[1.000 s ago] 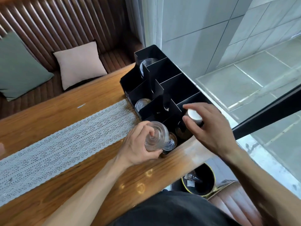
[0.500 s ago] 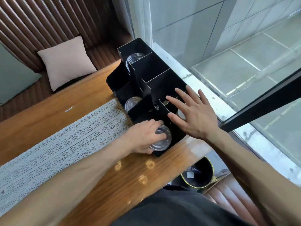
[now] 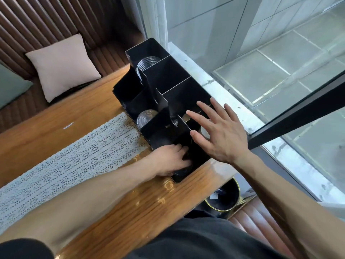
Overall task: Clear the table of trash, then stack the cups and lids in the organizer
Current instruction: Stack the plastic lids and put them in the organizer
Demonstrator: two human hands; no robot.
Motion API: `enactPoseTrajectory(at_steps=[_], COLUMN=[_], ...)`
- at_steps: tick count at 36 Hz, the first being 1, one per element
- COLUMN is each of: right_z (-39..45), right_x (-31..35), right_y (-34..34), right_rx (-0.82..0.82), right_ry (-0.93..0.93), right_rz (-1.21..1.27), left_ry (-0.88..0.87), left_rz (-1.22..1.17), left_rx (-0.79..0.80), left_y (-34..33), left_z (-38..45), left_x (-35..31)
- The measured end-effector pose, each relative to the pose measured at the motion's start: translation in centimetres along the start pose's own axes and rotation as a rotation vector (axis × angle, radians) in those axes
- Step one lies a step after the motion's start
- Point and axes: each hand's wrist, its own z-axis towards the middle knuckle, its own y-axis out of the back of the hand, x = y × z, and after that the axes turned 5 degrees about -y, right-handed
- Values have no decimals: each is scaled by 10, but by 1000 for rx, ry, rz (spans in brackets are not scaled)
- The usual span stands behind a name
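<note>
Organizer [image 3: 179, 86]: black, many-celled, set at the window end of the wooden table [image 3: 56, 116], its long axis running away from the wearer along the sill.
Left hand [image 3: 169, 159]: sunk into the nearest front cell, fingers curled round a stack of clear lids [image 3: 183, 170] only partly seen under the knuckles; grip apparently closed on the stack.
Right hand [image 3: 222, 136]: flat above the near right cells, fingers spread wide, holding nothing.
Other stock: clear cups [image 3: 147, 62] nested in the far cell; more lids [image 3: 144, 117] in a middle front cell.
Key relation: lid stack directly beneath the left fingers, already inside the cell walls; left hand nearer, right hand above and to the right.
Likely next: release downward, then a straight lift out.
Tabletop: lace runner [image 3: 74, 156] bare of trash; bin [image 3: 223, 200] on the floor below.
</note>
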Motion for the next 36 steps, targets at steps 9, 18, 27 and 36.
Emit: enactPoseTrajectory(at_steps=[9, 18, 27, 36], right_z=[0, 0, 0, 1], right_x=[-1, 0, 0, -2], right_y=[-6, -7, -6, -8], right_rx=[-57, -81, -81, -95], right_ry=[-1, -9, -15, -10], right_rz=[-7, 10, 15, 6], left_ry=[80, 128, 130, 189], left_rz=[-27, 106, 114, -66], left_rx=[36, 85, 27, -38], left_y=[-10, -26, -32, -17], left_z=[13, 20, 18, 8], left_x=[-10, -16, -16, -14])
